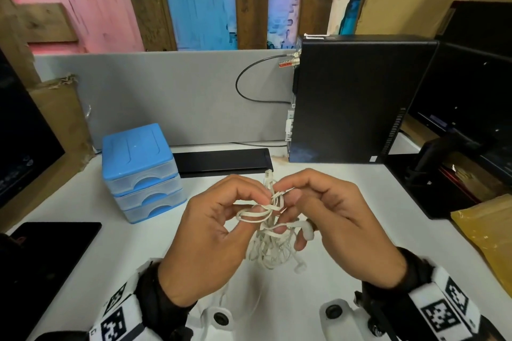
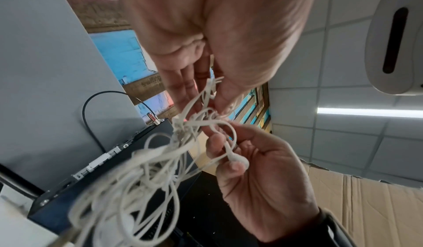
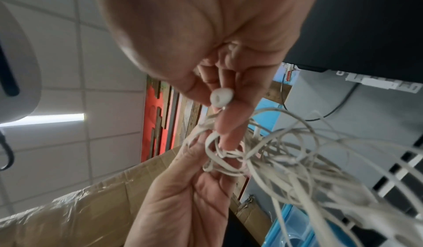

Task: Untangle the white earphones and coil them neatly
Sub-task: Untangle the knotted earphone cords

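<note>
Both hands, the left hand and right hand, pinch the earphones with curled fingers above the desk, and pulling hard would likely tighten the knot or drop the earbud.

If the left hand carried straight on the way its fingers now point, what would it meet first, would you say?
The left hand points toward the right hand; beyond the tangled white earphones that it pinches, it would probably meet the right hand's fingers first.
</note>
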